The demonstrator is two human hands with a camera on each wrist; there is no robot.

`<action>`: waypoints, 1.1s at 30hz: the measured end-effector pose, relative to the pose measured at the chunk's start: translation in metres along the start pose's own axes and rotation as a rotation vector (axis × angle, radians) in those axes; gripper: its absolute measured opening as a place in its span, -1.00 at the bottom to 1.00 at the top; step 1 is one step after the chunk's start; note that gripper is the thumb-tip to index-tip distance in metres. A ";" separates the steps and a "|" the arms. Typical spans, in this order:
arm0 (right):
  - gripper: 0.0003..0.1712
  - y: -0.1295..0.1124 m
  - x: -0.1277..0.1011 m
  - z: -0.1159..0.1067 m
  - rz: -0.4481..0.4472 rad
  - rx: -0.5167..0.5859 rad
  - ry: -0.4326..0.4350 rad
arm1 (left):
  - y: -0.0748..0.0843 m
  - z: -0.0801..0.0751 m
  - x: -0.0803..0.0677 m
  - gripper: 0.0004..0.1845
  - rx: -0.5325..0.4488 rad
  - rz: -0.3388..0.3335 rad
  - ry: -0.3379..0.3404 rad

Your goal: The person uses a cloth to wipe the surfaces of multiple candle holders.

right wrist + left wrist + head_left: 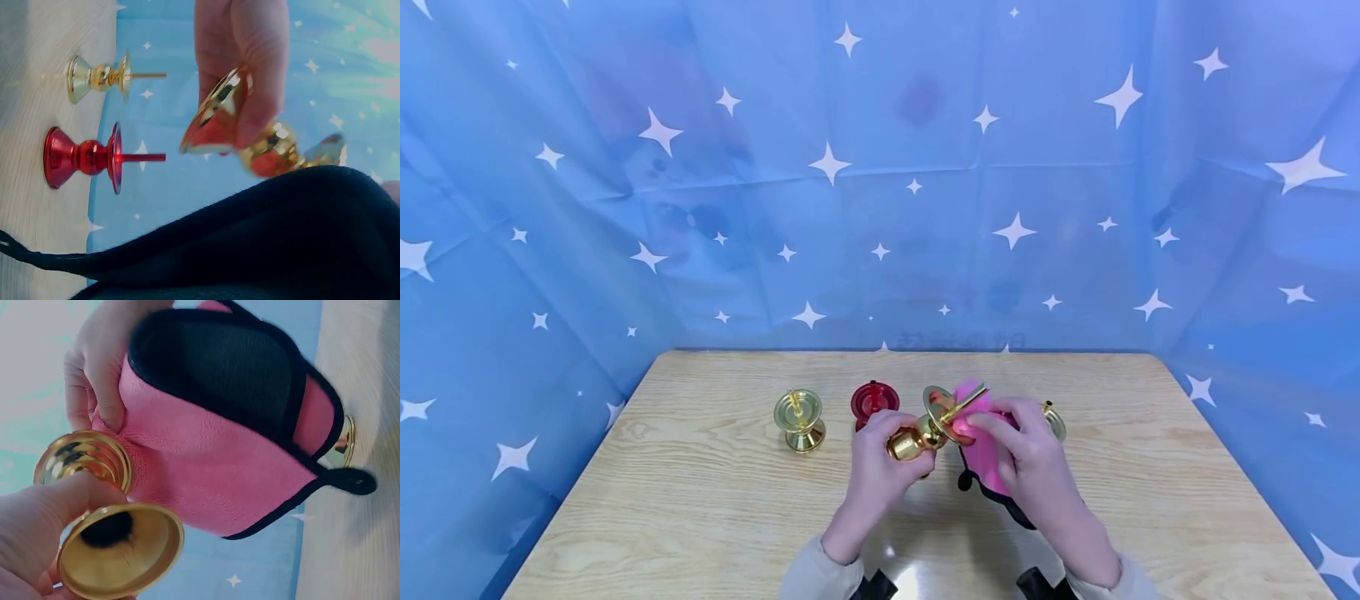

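Observation:
My left hand [883, 454] grips a gold candle holder [917, 437] by its stem, tilted above the table, base toward me. My right hand [1000, 433] holds a pink cloth [981, 458] with black trim and presses it against the holder's dish and spike. In the left wrist view the holder's hollow base [119, 550] faces the camera, and the pink cloth [219, 469] lies behind it, pinched by the right hand's fingers [94, 387]. In the right wrist view the left hand's fingers [250, 56] wrap the gold candle holder [250, 137] above the cloth's black side [262, 244].
On the wooden table [700, 500] stand a second gold candle holder [800, 421] at the left and a red candle holder [874, 400] beside it. A third gold one [1055, 419] peeks out behind my right hand. Blue star-patterned sheets wall in the table on three sides.

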State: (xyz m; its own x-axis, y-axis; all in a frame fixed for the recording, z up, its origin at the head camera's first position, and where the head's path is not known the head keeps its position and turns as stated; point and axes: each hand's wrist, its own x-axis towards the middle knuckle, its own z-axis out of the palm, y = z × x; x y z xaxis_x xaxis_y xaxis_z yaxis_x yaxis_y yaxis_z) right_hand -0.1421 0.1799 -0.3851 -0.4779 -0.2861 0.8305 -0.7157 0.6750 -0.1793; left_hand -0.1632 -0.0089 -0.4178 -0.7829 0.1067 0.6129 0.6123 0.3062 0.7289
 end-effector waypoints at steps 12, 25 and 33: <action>-0.59 -0.027 -0.001 -0.004 0.173 0.190 0.061 | -0.005 0.004 -0.001 -0.61 0.390 0.250 0.169; -0.69 0.000 -0.004 0.002 0.121 0.166 0.138 | -0.001 -0.013 0.004 -0.68 0.018 0.142 -0.074; -0.58 0.012 -0.003 0.007 0.068 0.243 0.178 | 0.005 -0.023 0.007 -0.72 -0.159 0.023 -0.261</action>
State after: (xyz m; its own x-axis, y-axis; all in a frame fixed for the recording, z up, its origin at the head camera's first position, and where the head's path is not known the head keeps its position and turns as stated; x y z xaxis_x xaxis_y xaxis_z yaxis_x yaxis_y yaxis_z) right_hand -0.1528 0.1840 -0.3933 -0.4479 -0.1077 0.8876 -0.7960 0.5000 -0.3410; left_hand -0.1630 -0.0287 -0.4031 -0.7581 0.3577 0.5453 0.6233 0.1514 0.7672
